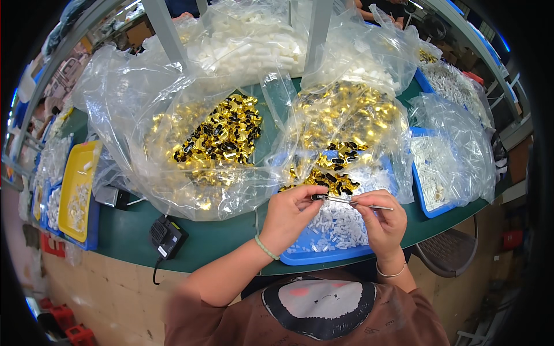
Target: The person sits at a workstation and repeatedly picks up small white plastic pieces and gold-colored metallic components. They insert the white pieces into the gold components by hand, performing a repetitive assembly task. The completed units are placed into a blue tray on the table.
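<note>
Here, black piece [318, 197] in left grip [290, 214].

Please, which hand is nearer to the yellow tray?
Left. The left hand is to the right of the yellow tray; the right hand is farther right, over a blue tray.

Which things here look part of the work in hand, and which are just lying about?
Apparently part of the work: small dark part in the left hand; slim metal tool in the right hand; gold-and-black pieces; white pieces; blue tray.

Apparently lying about: black boxy device; yellow tray; dark chair.
</note>
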A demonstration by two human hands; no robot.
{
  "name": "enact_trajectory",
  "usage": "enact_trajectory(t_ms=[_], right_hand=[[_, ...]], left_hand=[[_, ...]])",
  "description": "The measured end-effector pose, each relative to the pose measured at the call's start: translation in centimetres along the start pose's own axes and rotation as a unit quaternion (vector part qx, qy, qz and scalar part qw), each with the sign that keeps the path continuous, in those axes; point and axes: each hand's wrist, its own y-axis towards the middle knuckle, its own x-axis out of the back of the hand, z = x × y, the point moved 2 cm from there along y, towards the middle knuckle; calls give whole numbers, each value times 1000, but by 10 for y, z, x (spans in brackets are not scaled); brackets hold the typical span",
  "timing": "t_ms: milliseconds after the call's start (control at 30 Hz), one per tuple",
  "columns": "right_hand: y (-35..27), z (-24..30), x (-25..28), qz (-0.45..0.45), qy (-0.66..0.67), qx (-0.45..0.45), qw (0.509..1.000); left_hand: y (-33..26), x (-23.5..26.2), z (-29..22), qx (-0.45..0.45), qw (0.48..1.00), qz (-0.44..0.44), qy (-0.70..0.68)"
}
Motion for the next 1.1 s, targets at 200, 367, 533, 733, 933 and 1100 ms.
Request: enact_trajectory(t_ms=[200,367,533,733,933,1100], right_hand=[[2,1,1,19,-24,17,999],[4,9,0,37,-51,30,998],[6,17,-2,53,-74,43,995],[6,14,0,40,-46,29,998],[5,14,4,39,-46,32,998],[6,19,3,59,-73,52,994]], left_hand=[[0,1,0,-18,999,-6,31],[-1,1,-1,-13,999,-3,37],[-1,1,1,-33,997,0,67],[-1,1,-1,-22,996,2,86],[-1,1,-1,-38,994,-5,103],[-1,0,-1,-47,991,-8,127]])
